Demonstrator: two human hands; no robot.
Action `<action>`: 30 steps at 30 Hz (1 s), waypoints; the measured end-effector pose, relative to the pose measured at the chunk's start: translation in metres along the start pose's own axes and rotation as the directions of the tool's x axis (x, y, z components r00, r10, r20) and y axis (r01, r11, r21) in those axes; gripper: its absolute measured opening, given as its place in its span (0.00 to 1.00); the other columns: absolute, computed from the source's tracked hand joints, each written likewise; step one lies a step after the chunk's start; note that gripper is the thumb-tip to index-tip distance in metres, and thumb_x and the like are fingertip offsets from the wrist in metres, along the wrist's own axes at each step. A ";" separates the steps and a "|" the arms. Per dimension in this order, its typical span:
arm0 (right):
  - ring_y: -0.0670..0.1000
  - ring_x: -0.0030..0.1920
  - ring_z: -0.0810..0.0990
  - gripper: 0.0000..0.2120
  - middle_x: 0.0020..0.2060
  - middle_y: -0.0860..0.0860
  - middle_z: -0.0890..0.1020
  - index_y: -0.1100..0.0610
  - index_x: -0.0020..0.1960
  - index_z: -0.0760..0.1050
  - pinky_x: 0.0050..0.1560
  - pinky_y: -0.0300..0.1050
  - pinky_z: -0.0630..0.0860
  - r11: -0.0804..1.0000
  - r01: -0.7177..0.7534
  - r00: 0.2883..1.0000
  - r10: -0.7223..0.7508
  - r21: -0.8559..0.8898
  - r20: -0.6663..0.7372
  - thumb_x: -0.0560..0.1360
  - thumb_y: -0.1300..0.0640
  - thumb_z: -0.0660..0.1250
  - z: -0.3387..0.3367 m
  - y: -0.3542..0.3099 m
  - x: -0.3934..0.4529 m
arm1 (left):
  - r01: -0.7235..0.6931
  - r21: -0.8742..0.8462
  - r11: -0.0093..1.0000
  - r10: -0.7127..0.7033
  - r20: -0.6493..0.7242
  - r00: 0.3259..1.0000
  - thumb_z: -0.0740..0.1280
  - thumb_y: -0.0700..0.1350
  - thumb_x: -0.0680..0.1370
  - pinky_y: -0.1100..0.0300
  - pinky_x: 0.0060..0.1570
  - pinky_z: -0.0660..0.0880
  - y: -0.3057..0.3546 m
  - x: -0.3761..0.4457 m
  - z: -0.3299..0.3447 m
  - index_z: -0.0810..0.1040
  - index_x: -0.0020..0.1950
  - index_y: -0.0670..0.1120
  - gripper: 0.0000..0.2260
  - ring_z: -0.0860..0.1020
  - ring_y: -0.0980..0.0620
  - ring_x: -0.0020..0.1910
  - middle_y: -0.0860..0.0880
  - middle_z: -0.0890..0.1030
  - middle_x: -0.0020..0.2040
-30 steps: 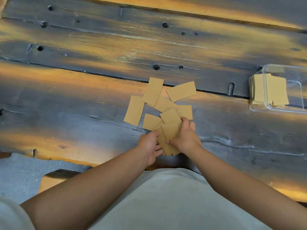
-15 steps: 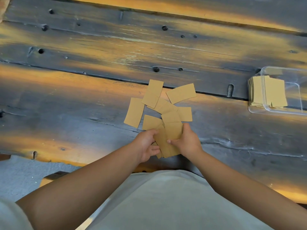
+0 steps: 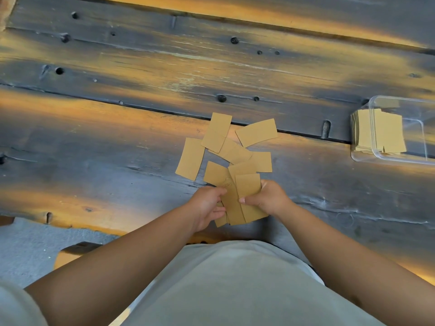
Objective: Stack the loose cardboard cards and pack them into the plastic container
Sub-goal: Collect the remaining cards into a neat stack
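The single camera sat on my head and looked forward and steeply down over my chest. It was close to my left hand [image 3: 207, 205] and right hand [image 3: 268, 198], and its wide angle took in the weathered grey-and-orange plank table [image 3: 141, 118] beyond them.

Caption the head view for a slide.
Both hands, left and right, grip a card bundle near a part-filled plastic container.

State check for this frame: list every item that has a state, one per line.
Left hand: grips the held cards.
Right hand: grips the held cards.
Held cards: uneven bundle, not yet squared.
Loose cards: scattered, overlapping on the table.
Plastic container: open, partly filled.
Packed cards: stacked in the container.
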State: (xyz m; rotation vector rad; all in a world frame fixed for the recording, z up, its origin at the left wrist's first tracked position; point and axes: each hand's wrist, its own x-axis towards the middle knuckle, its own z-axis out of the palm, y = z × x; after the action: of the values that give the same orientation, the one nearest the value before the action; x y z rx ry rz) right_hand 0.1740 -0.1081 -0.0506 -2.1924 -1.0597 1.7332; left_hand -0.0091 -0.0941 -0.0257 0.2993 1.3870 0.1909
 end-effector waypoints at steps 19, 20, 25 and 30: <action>0.53 0.51 0.82 0.21 0.50 0.51 0.84 0.50 0.54 0.76 0.47 0.49 0.79 0.938 0.036 0.996 -0.061 0.346 0.062 0.65 0.61 0.78 0.006 0.001 -0.007 | -0.087 0.025 0.996 0.083 0.120 0.989 0.65 0.45 0.79 0.57 0.59 0.73 -0.013 0.001 -0.004 0.71 0.68 0.48 0.18 0.76 0.47 0.60 0.48 0.77 0.62; 0.52 0.52 0.81 0.23 0.51 0.50 0.83 0.48 0.54 0.74 0.48 0.50 0.79 0.949 0.057 0.995 -0.079 0.310 0.060 0.64 0.60 0.79 0.007 -0.001 -0.005 | -0.084 0.005 0.996 0.083 0.135 0.987 0.65 0.45 0.79 0.57 0.58 0.73 -0.013 0.001 -0.004 0.72 0.67 0.49 0.16 0.76 0.47 0.60 0.48 0.77 0.62; 0.49 0.51 0.78 0.25 0.48 0.44 0.79 0.42 0.53 0.69 0.46 0.46 0.76 0.989 0.118 0.993 -0.115 0.085 -0.033 0.62 0.54 0.77 0.013 -0.009 0.000 | -0.074 -0.021 0.997 0.076 0.129 0.989 0.65 0.47 0.79 0.56 0.56 0.74 -0.011 0.001 -0.006 0.70 0.69 0.49 0.19 0.76 0.45 0.61 0.48 0.73 0.67; 0.52 0.52 0.76 0.21 0.49 0.46 0.79 0.46 0.57 0.72 0.49 0.47 0.74 0.996 0.084 0.984 -0.089 -0.040 -0.152 0.67 0.55 0.74 0.008 0.000 0.004 | -0.075 -0.019 0.997 0.077 0.091 0.993 0.66 0.45 0.79 0.55 0.60 0.73 -0.014 0.003 -0.005 0.56 0.77 0.47 0.30 0.75 0.45 0.63 0.47 0.71 0.67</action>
State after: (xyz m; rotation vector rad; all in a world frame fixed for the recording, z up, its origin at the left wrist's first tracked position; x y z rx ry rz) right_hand 0.1669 -0.1079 -0.0560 -2.2220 -1.1357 1.4949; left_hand -0.0140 -0.1057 -0.0338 0.3444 1.2838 0.2478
